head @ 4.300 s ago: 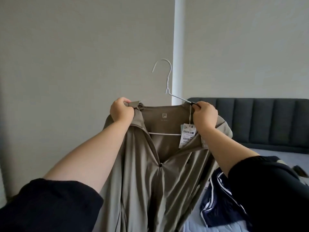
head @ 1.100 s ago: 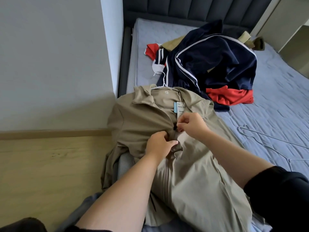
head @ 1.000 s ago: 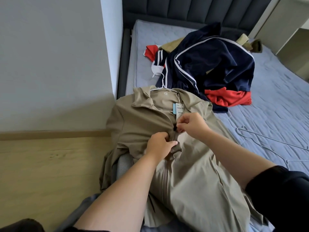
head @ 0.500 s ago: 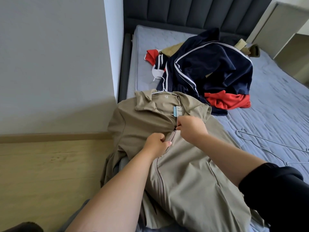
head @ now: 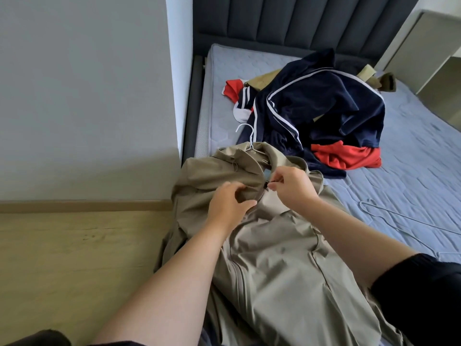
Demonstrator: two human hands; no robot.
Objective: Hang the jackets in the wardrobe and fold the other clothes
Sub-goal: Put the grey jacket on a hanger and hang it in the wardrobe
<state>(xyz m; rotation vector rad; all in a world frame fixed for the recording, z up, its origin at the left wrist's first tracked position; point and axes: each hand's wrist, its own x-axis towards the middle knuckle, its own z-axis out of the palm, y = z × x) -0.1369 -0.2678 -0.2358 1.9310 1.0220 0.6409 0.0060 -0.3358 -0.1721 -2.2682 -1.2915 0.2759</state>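
Soft, even daylight, faint shadows, sharp focus, wide-angle bending at the edges.

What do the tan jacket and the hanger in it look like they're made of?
Tan jacket: probably a thin, smooth synthetic weave, matte with slight sheen; it lies in soft, shallow creases. Hanger: seemingly thin metal wire, white-coated; its hook is slim, pale and evenly curved.

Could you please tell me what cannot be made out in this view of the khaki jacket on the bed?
Head view:
Hanger: only its hook shows; the khaki jacket hides the rest.
Zip pull: tiny, mostly covered by the right hand pinching it.
Garments beneath the navy jacket: buried.
Loose wire hanger: cut off at the right edge.
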